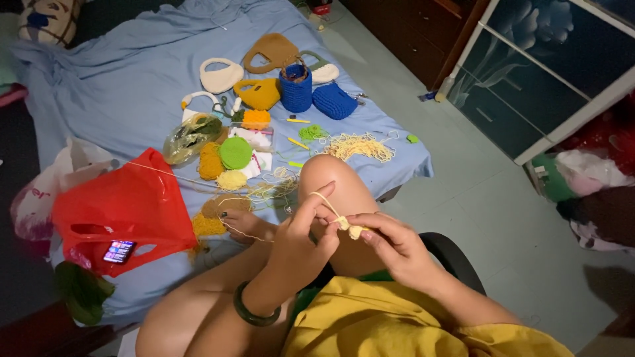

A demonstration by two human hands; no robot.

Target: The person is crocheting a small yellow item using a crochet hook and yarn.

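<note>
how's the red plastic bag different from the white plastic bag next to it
The red plastic bag is bright, opaque red; the white plastic bag is pale with red marks. The red plastic bag lies spread nearly flat in front with a phone on it; the white plastic bag is crumpled and partly hidden behind it. A yellow yarn strand crosses only the red one. Both lie on the blue sheet.

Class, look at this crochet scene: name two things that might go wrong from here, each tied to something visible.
1. The cream yarn strand runs taut from the red plastic bag across the clutter to the left hand; it may snag.
2. The small cream crochet piece, pinched by the right hand, could slip in the dim light.
</note>
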